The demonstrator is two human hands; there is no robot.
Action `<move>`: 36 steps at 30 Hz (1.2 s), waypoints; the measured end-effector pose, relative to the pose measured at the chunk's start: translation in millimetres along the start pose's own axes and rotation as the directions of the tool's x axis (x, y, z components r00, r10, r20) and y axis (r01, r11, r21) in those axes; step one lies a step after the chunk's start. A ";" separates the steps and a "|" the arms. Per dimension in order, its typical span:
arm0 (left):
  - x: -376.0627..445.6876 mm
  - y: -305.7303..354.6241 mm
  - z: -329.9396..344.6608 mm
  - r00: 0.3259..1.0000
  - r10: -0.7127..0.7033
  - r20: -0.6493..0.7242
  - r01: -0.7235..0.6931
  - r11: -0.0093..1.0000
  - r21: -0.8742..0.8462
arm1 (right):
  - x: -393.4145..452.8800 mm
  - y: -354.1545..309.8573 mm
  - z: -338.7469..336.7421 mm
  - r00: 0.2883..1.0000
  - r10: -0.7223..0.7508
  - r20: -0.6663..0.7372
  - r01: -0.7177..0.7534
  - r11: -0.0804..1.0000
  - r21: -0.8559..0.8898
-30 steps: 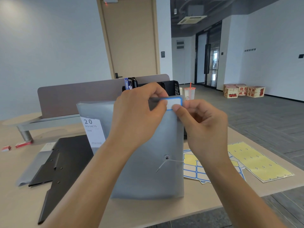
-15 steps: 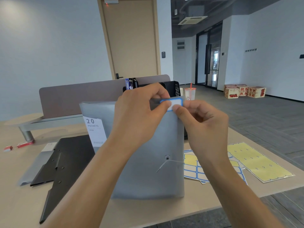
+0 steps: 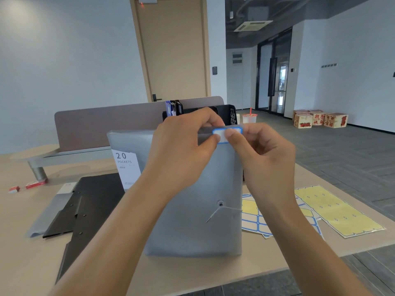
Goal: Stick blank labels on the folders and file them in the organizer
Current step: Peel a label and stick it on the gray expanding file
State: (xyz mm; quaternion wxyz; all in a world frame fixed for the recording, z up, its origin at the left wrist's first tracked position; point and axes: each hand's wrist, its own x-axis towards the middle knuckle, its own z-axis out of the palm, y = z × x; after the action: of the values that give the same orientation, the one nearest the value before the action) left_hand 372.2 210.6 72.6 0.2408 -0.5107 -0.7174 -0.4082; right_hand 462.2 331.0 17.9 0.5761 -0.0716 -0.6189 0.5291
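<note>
Label [image 3: 226,133] sits long axis level at folder's [image 3: 192,221] top right corner, pinched between left hand [image 3: 183,146] and right hand [image 3: 265,150] thumbs; folder stands near counter [image 3: 25,263] front edge, organizer [image 3: 226,113] right behind.

Much of the grey folder [image 3: 192,221] is being covered by the left hand [image 3: 181,150] and its forearm, and part of the blue-bordered label [image 3: 227,133] is being hidden under both thumbs. The lower part of the black organizer [image 3: 226,113] is being concealed behind the folder and the hands, so its compartments cannot be counted. The label sheet [image 3: 254,218] is being partly masked by the right forearm. The small print under "20 POCKETS" on the white insert [image 3: 126,165] is being rendered too blurred to read. Both forearms are being cut off by the bottom edge.
</note>
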 end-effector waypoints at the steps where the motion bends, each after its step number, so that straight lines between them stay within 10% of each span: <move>1: -0.3 0.2 0.0 1.000 0.000 -0.004 0.000 1.000 -0.006 | 0.0 -1.2 0.8 1.000 -0.010 0.014 0.010 1.000 0.000; 31: -4.4 -2.2 -1.1 0.999 0.036 -0.003 -0.036 0.997 0.064 | -28.2 19.7 -8.2 0.986 0.105 0.127 -0.110 0.993 0.031; 36: -25.1 -10.2 -3.8 0.978 0.168 -0.121 -0.121 0.938 0.324 | -43.7 28.4 -8.0 0.977 0.148 0.153 -0.151 0.989 0.004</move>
State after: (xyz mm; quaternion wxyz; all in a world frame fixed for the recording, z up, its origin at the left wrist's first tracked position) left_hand 371.6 192.5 52.1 0.4005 -0.4856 -0.7142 -0.3061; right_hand 468.0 317.3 -32.7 0.4861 -0.0728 -0.6500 0.5796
